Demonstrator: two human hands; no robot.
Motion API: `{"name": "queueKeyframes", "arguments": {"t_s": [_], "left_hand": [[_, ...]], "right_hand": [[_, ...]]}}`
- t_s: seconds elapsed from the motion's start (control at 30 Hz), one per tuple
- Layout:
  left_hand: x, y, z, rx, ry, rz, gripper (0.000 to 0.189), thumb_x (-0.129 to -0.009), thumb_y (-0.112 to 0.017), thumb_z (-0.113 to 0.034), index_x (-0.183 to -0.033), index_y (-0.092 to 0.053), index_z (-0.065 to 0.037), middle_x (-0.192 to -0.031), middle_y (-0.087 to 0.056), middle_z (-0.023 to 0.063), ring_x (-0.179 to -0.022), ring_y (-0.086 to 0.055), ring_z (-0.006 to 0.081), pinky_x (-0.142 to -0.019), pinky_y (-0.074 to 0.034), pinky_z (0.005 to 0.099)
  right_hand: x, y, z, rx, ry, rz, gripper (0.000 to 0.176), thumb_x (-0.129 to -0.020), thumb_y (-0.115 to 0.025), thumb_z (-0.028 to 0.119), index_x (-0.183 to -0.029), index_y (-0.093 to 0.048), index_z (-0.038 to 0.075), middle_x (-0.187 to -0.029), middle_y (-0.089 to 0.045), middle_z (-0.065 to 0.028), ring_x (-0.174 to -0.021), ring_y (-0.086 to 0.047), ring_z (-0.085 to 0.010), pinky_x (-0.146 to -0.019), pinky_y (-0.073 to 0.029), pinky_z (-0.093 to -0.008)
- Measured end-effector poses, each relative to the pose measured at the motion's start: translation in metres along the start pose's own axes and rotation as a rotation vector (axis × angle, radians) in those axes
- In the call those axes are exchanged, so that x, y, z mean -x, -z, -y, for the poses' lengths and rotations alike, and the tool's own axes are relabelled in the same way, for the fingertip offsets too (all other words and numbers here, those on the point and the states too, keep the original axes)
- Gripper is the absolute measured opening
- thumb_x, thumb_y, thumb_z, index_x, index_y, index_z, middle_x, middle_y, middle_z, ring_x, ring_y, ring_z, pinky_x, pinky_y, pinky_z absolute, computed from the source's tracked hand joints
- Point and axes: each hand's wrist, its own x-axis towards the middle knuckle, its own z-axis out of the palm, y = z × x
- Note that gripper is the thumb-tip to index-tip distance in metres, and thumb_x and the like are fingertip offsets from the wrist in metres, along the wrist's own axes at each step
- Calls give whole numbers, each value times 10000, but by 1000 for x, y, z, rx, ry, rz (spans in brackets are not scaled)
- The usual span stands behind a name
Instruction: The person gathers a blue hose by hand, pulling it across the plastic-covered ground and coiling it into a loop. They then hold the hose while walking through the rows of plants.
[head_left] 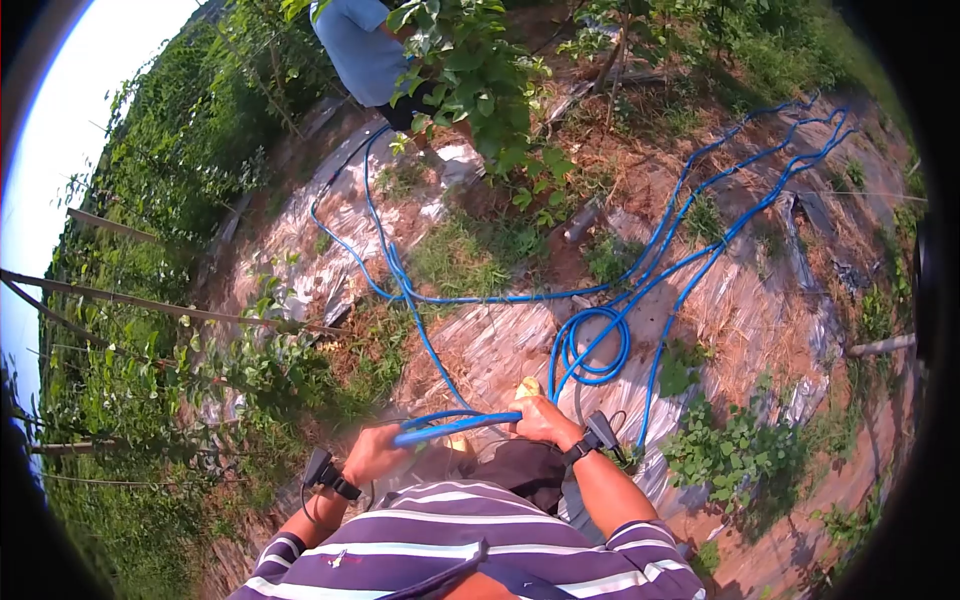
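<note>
A blue hose (455,429) stretches between my two hands in front of my body, with more than one strand side by side. My left hand (372,456) is closed around its left end, slightly blurred. On the other side, my right hand (544,420) grips the hose with the fingers wrapped over it. Just ahead of my right hand, a loose coil of the same hose (626,350) lies on the ground. From my hands one strand runs forward to a crossing of hose lines (405,290).
Another person (360,55) in a blue top stands ahead, partly behind a leafy plant (485,90). Long hose lines (765,200) run to the far right over plastic sheeting and dry straw. Wooden poles (150,305) and vines stand at left; a low green plant (745,450) grows at right.
</note>
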Motion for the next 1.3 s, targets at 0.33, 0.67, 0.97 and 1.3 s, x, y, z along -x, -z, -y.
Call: {"name": "queueKeyframes", "arguments": {"t_s": [0.33,0.67,0.97,1.3], "left_hand": [[28,8,27,-34,-38,-91,203,-836,-720,-228,-806,-650,-39,-610,-529,77,-553,-499,142,-533,-425,329],[100,69,63,147,-53,-229,208,-812,-774,-178,-775,-641,-24,-591,-514,46,-565,-477,108,-518,-395,299],[183,78,169,110,-46,-274,174,-808,-777,-169,-816,-692,-17,-623,-560,27,-585,-498,90,-528,-408,291],[203,67,225,158,-60,-250,187,-800,-772,-171,-824,-689,-5,-626,-567,44,-590,-510,97,-543,-428,308]], "right_hand": [[2,-12,27,124,142,7,219,-773,-693,201,-945,-738,74,-880,-699,-198,-860,-672,-377,-755,-509,-447],[3,-69,77,302,262,14,194,-755,-693,204,-920,-743,117,-901,-717,-163,-888,-671,-369,-776,-520,-453],[2,-163,54,472,-17,88,250,-793,-690,297,-1001,-751,172,-895,-723,-157,-866,-684,-351,-773,-522,-446],[37,-184,73,488,-97,33,314,-748,-707,312,-1034,-770,198,-869,-703,-215,-828,-692,-372,-746,-534,-441]]}}
